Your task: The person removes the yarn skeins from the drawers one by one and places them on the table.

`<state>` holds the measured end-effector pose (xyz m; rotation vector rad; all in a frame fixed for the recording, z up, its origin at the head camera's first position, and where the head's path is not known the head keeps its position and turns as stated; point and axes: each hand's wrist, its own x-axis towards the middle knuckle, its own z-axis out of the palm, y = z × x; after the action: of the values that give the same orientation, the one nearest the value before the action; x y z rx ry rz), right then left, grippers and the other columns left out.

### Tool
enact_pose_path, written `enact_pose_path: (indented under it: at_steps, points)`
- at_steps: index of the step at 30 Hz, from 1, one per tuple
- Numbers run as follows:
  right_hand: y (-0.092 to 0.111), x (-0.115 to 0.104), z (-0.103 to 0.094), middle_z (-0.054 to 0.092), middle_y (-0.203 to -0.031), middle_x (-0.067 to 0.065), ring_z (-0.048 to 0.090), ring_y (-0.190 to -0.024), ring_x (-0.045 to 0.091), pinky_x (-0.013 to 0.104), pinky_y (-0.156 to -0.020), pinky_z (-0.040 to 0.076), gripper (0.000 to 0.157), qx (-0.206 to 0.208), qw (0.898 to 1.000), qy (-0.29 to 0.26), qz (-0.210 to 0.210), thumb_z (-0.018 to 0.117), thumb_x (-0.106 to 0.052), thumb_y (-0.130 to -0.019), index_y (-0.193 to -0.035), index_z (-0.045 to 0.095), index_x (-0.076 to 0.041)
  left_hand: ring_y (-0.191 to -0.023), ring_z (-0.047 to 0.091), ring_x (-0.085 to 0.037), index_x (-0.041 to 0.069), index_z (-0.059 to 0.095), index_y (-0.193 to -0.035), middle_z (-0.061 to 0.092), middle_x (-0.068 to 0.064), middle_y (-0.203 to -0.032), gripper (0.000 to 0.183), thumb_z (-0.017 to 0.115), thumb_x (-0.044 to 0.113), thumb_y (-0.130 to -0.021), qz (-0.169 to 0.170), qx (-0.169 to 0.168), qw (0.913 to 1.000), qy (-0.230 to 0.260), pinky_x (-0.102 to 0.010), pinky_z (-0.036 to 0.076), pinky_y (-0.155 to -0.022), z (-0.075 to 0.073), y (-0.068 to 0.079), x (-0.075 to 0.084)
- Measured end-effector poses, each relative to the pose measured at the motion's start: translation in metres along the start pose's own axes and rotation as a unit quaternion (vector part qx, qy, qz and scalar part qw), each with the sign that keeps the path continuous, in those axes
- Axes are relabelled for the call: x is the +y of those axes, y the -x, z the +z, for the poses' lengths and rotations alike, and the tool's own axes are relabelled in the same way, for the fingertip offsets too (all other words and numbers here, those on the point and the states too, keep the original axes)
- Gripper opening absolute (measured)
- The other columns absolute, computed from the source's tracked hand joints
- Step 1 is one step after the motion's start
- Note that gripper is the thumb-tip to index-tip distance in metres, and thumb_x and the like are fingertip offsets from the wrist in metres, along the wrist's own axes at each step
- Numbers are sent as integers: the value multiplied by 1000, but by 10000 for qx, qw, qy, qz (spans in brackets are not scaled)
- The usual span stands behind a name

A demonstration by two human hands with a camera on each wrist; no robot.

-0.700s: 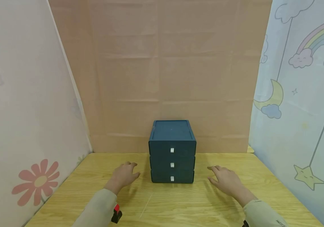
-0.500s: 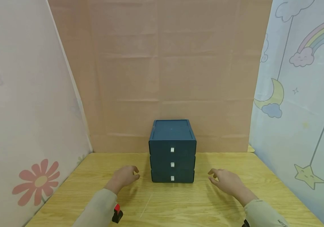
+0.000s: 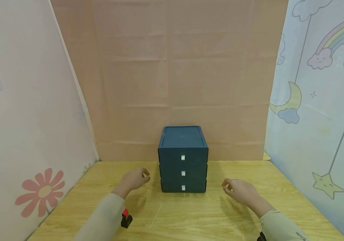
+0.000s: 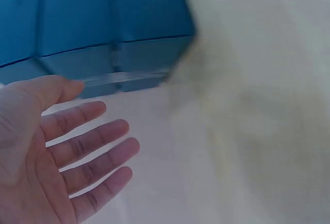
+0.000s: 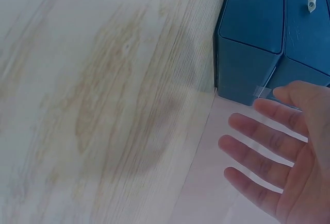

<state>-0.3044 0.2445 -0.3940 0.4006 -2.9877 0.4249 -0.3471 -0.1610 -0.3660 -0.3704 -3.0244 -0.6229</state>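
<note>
A dark blue drawer unit (image 3: 181, 136) stands on the wooden table in front of the brown backdrop. Its three drawers are closed, each with a small white pull tab (image 3: 183, 157). To the left of the unit, my left hand (image 3: 133, 180) hovers over the table, holding nothing. My right hand (image 3: 242, 191) is held likewise on the other side, apart from the unit. In the left wrist view the fingers (image 4: 90, 144) are spread and loosely bent. The right wrist view also shows relaxed, separated fingers (image 5: 263, 139) with nothing in them.
The wooden table (image 3: 172, 217) runs between a left wall sheet with a red flower (image 3: 44, 191) and a right sheet with cartoon clouds and a star (image 3: 328, 185). A black and red piece (image 3: 126, 219) sits at the left sleeve.
Both hands' fingers have bent inward somewhat, toward the thumbs. The left hand has lifted slightly in the latest frame. The drawer unit stays in place.
</note>
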Motion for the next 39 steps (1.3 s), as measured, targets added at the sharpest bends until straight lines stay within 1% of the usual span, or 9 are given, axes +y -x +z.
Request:
enact_pose_path:
  at_steps: [5, 8, 11, 15, 19, 22, 25, 30, 39]
  points:
    - [0, 1, -1, 70, -86, -1, 60, -65, 10, 29, -50, 45, 14, 0, 10000, -12, -25, 62, -23, -94, -103, 68, -16, -88, 64, -22, 8, 67, -113, 67, -11, -104, 24, 59, 23, -97, 327, 430, 9947, 877, -39, 55, -71, -36, -14, 24]
    - [0, 2, 0, 70, -85, -2, 59, -64, 8, 28, -51, 45, 13, -12, 10000, -37, 1, 62, -23, -94, -102, 69, -16, -92, 63, -24, 8, 67, -116, 68, -11, -107, 26, 57, 24, -98, 470, 767, 9863, 1382, -38, 55, -73, -56, -21, 40]
    - [1, 3, 1, 70, -85, -2, 58, -62, 8, 28, -50, 45, 13, -18, 10000, -31, 16, 61, -23, -94, -102, 69, -16, -98, 63, -27, 10, 65, -119, 66, -13, -113, 29, 56, 28, -99, 398, 922, 9754, 1963, -40, 55, -79, -71, -26, 54]
    - [1, 5, 3, 69, -86, -2, 59, -64, 9, 29, -50, 45, 12, -25, 10000, 8, 27, 61, -22, -94, -102, 68, -16, -109, 60, -31, 6, 63, -122, 62, -18, -121, 30, 56, 25, -99, 219, 847, 9501, 2993, -45, 53, -92, -77, -32, 67]
    - [0, 6, 5, 69, -85, -3, 58, -63, 9, 30, -50, 45, 11, -15, 10000, -4, 55, 61, -22, -94, -101, 68, -18, -114, 57, -33, 1, 61, -124, 57, -18, -130, 32, 57, 20, -98, -82, 611, 9130, 4033, -46, 48, -101, -73, -38, 73]
    - [-1, 7, 7, 69, -85, -3, 58, -62, 9, 29, -48, 44, 10, 0, 10000, -19, 67, 62, -22, -94, -101, 68, -18, -110, 57, -30, 2, 62, -123, 57, -16, -130, 30, 58, 18, -98, -356, 493, 8912, 4495, -45, 46, -103, -69, -41, 77]
    - [-3, 7, 8, 69, -85, -4, 58, -62, 9, 29, -48, 43, 11, -7, 10000, -18, 86, 62, -22, -94, -102, 68, -18, -103, 58, -25, 5, 64, -121, 59, -13, -124, 27, 59, 17, -97, -646, 523, 8779, 4716, -43, 47, -103, -66, -43, 79]
    - [-4, 8, 9, 69, -86, -3, 57, -63, 9, 29, -47, 42, 11, -49, 9999, -31, 112, 61, -22, -94, -102, 68, -19, -96, 58, -20, 4, 66, -118, 62, -10, -117, 25, 60, 16, -97, -916, 545, 8672, 4864, -41, 47, -103, -63, -46, 78]
    - [-5, 1, 0, 69, -86, -2, 58, -64, 9, 30, -52, 46, 14, -71, 9997, -234, 78, 61, -26, -94, -104, 68, -17, -98, 58, -20, 5, 68, -117, 62, -9, -120, 25, 63, 16, -95, -1009, 449, 8669, 4862, -37, 48, -102, -60, -48, 75]
